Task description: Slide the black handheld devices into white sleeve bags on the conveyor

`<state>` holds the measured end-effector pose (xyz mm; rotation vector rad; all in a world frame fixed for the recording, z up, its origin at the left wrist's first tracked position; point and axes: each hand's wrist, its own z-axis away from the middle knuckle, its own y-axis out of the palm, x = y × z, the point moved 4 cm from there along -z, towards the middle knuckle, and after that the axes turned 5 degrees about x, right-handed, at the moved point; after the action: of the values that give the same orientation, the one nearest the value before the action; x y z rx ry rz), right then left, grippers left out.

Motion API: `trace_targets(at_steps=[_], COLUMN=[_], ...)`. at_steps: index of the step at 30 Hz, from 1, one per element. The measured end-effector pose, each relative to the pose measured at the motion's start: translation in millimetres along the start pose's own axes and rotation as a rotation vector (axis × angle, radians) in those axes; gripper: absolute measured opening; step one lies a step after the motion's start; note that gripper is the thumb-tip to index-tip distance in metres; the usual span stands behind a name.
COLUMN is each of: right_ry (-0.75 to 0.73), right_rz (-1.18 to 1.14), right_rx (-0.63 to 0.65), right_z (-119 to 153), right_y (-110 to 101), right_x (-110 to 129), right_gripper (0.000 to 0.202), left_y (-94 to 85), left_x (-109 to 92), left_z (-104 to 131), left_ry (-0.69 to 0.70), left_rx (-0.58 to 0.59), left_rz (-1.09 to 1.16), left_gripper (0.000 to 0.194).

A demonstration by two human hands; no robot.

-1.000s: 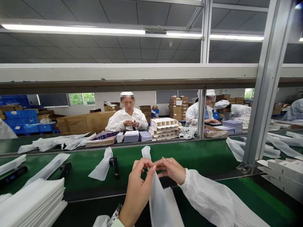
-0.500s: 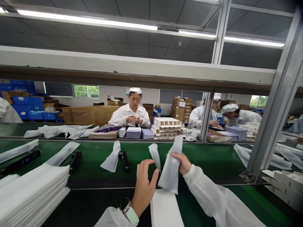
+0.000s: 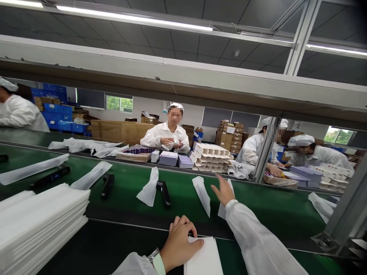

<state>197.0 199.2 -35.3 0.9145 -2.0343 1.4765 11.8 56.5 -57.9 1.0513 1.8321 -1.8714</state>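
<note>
Trouble, if any comes, would likely start at the small white pile [image 3: 210, 259], which lies on the near surface [image 3: 126, 240] at the bottom of the view: a slanting push of the thumb could skew the top sheets or bring up two together, since they look thin and lie close. A second weak spot is the white bag [image 3: 222, 211] on the green belt [image 3: 183, 187], partly behind the right hand [image 3: 223, 191]; being thin and light-looking, it could cling to a fingertip or catch on the cuff [image 3: 231, 206] and be dragged askew, perhaps against the neighbouring bag [image 3: 202, 195] just beside it. (That neighbour has, on its other side, a black gadget [image 3: 164, 194] lying apart from both hands.) As for the fingers, those of the right hand are spread, thumb and forefinger well apart, with nothing gripped; whether any of them touches the bag, I cannot tell. The left hand [image 3: 181, 244] rests at the far left corner of the pile, fingers bent and bunched, thumb laid across the top sheet; the fingertips are partly hidden, so whether a sheet is pinched is unclear.
</note>
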Motion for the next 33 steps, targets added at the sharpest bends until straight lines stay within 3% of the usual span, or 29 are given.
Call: trace_targets(at_steps=[2, 3, 6, 8, 11, 14, 16, 20, 26, 33], right_ry=[-0.307, -0.393, -0.428, -0.401, -0.294, -0.139, -0.065, 0.041, 0.086, 0.042], right_rz=[0.072, 0.102, 0.201, 0.191, -0.064, -0.311, -0.403, -0.630, -1.181, -1.304], right_rx=[0.255, 0.376, 0.578, 0.616, 0.499, 0.344, 0.306, 0.233, 0.174, 0.075], right_z=[14, 23, 43, 46, 34, 20, 15, 14, 23, 39], right_y=[34, 53, 102, 122, 131, 124, 115, 85, 23, -19], right_x=[43, 60, 89, 92, 80, 56, 40, 19, 22, 29], right_gripper=[0.046, 0.045, 0.043, 0.039, 0.016, 0.014, 0.016, 0.039, 0.106, 0.118], left_y=[0.2, 0.6, 2.7, 4.5, 6.0, 4.8, 2.8, -1.7, -1.0, -3.9], left_x=[1, 2, 6, 9, 12, 12, 12, 13, 12, -4], left_z=[0, 0, -1, -2, -3, -2, -2, -3, -3, 7], left_ry=[0.002, 0.005, 0.006, 0.005, -0.006, -0.023, -0.028, -0.034, 0.058, 0.199], left_rx=[0.028, 0.038, 0.028, 0.003, -0.028, -0.046, -0.058, -0.118, -0.136, -0.128], left_rz=[0.009, 0.009, 0.010, 0.020, 0.045, 0.054, 0.066, 0.159, 0.200, 0.064], left_gripper=[0.011, 0.012, 0.013, 0.013, 0.011, 0.011, 0.009, 0.008, 0.015, 0.014])
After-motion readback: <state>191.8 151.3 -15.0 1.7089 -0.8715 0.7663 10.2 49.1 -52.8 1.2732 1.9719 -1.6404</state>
